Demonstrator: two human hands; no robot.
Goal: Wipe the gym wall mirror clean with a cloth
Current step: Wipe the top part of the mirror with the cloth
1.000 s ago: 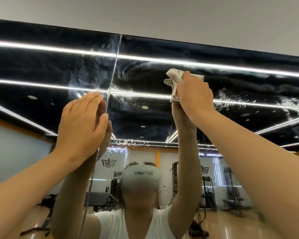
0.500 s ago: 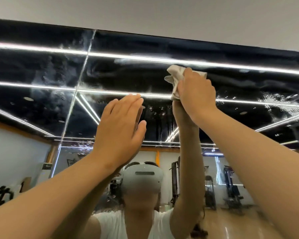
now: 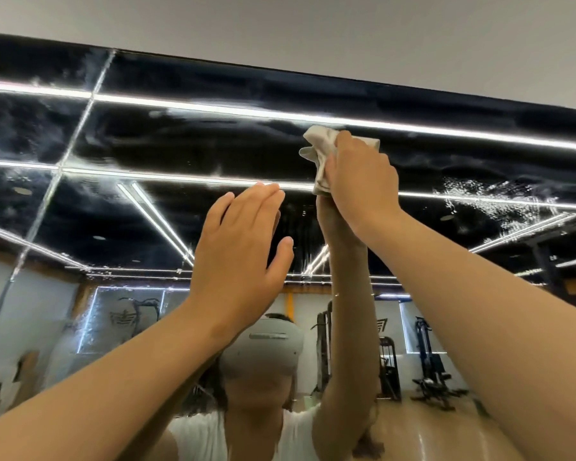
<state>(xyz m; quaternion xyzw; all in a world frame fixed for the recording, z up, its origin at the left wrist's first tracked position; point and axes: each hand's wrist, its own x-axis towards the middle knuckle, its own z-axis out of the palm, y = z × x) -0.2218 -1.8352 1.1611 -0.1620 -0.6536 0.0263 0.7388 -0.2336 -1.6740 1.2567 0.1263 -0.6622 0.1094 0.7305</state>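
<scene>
R grip (image 3: 359,181) wads the cloth (image 3: 320,144) on the mirror (image 3: 180,134): soft, light, I'd hold it bunched mid-wad; glass prob. slick, fragile. L grip (image 3: 240,247) flat, fingers straight, empty.

From my feed the mirror (image 3: 180,138) is glossy glass, smeary with wet streaks, plus a patch of droplets (image 3: 473,201) on the right. The cloth (image 3: 323,151) looks like soft, crumpled off-white fabric. The wall (image 3: 313,28) above reads as flat matt paint.
</scene>
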